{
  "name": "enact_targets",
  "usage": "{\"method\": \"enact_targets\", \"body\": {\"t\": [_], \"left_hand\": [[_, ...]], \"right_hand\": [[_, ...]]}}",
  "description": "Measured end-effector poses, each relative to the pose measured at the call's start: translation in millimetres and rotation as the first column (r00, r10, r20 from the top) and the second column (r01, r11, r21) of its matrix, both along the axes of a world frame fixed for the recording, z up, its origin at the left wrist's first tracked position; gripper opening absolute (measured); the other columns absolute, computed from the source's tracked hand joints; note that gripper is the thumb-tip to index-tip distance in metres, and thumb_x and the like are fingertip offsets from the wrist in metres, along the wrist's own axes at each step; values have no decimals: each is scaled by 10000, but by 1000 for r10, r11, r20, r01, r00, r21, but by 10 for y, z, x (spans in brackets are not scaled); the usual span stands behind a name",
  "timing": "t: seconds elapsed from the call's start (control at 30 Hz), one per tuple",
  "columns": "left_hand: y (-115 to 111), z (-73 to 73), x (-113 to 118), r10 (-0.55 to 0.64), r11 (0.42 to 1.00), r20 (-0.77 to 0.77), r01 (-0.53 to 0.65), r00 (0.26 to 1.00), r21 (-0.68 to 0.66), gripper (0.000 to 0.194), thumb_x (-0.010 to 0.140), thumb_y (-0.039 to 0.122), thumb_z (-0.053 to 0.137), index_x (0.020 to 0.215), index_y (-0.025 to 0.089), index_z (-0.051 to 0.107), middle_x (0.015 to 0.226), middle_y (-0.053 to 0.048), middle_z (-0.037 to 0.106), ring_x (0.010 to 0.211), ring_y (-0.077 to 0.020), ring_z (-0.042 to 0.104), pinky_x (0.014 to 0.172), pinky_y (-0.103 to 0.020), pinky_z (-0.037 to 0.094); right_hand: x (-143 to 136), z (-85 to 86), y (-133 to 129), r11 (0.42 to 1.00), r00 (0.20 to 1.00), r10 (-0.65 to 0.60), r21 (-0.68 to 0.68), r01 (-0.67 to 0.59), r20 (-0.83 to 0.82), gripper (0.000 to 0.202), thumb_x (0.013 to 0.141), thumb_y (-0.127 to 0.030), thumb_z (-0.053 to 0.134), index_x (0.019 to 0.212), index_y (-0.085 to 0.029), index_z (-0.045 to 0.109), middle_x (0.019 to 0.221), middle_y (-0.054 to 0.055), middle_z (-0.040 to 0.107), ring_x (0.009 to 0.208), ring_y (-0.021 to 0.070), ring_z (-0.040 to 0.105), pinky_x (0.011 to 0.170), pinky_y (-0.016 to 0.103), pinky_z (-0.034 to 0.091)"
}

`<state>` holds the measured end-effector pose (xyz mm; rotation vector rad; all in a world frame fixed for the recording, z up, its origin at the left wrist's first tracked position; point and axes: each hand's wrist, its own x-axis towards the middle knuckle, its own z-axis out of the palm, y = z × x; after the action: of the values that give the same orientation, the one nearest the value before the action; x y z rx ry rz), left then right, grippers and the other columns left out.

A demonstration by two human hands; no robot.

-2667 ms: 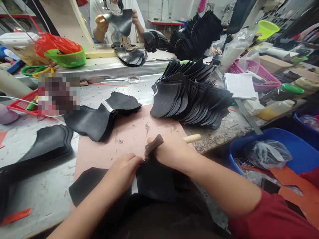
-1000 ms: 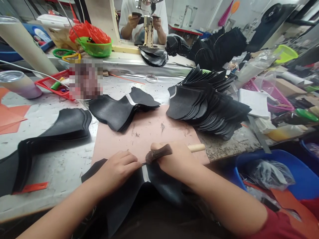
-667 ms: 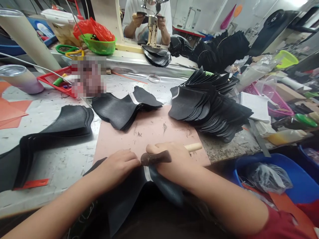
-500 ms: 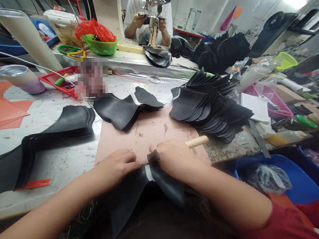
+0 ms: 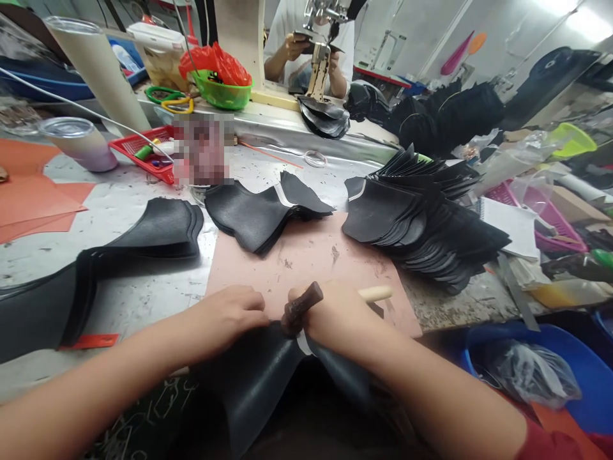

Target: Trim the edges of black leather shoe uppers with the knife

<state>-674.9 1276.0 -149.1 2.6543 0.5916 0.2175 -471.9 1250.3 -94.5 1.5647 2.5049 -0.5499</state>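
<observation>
My right hand [image 5: 338,313] is closed round a hammer [image 5: 302,306]. The hammer's dark head rests over the upper edge of a black leather piece, and its pale wooden handle sticks out to the right. My left hand [image 5: 234,310] holds the leather piece [image 5: 256,374] at its upper edge, thumb and fingers pressed together there. This leather hangs over the table's near edge and has a white strip [image 5: 304,345] beside the hammer head. Beneath both hands lies a pinkish board [image 5: 306,262].
Stacked black leather pieces lie behind the board [image 5: 249,220], at the right [image 5: 407,217] and at the left [image 5: 158,230]. Further back are a red basket [image 5: 138,150], a tumbler [image 5: 79,144] and a sewing machine [image 5: 318,70] with a person behind it. A blue tub [image 5: 483,348] stands lower right.
The hammer head has turned and now shows more fully, over the leather's edge beside the white strip. My left hand stays on the leather. The whole view has shifted, with things appearing further right.
</observation>
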Motion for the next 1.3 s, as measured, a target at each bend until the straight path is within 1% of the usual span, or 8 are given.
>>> {"method": "enact_targets", "body": {"t": [0.17,0.33,0.43,0.53,0.77,0.97,1.2,1.3], "left_hand": [[0,-10,-102,17,997,-8,-18,1000,-78,320,787,23,360,911,209,589,821,-28,558,756,-143,499,700,-251,398],[-2,14,-165,37,999,-35,-38,999,-22,404,766,-17,348,967,238,587,821,-33,553,773,-156,495,701,-263,389],[2,46,-193,41,998,28,-40,999,-49,351,757,-5,375,909,214,604,773,-25,569,735,-146,502,666,-237,393],[12,70,-228,48,999,21,-48,999,6,341,777,16,377,880,229,623,754,-24,567,713,-143,499,649,-235,387],[47,41,-308,12,1000,68,-12,998,-6,315,806,37,362,869,211,617,756,-29,585,710,-142,500,653,-241,390],[40,47,-375,57,998,63,-56,996,-25,333,800,47,371,906,232,626,779,-14,598,737,-136,518,676,-221,390],[12,-18,-451,91,994,79,-95,993,50,307,815,57,338,843,195,611,778,-28,606,746,-147,519,683,-247,405],[-122,-64,-540,102,982,87,-114,991,149,302,842,89,334,985,187,581,904,-61,634,860,-175,530,773,-295,408]], "right_hand": [[-94,4,23,999,999,36,3,-36,-6,198,737,-151,427,832,-205,592,687,4,616,586,121,508,514,246,249],[-169,-23,52,994,991,104,37,-107,84,184,735,-147,431,799,-205,594,685,16,620,603,141,529,522,256,271],[-214,-64,69,990,991,124,65,-128,55,209,755,-174,419,882,-227,576,692,5,616,607,145,535,518,255,282],[-249,-93,86,984,982,165,57,-171,92,166,751,-179,427,820,-211,574,668,9,609,587,142,538,510,255,278],[-347,-74,119,985,985,166,49,-168,47,195,726,-154,438,862,-203,569,689,10,621,599,139,547,499,249,273],[-441,-75,142,982,987,156,101,-158,25,179,747,-166,432,862,-222,558,688,1,623,600,141,559,494,245,280],[-526,-95,194,970,977,202,122,-208,62,181,740,-163,438,853,-208,572,680,21,624,634,160,580,533,244,327],[-549,-83,214,969,973,218,101,-224,70,180,735,-162,441,844,-202,579,666,29,622,628,166,582,520,243,328]]}}
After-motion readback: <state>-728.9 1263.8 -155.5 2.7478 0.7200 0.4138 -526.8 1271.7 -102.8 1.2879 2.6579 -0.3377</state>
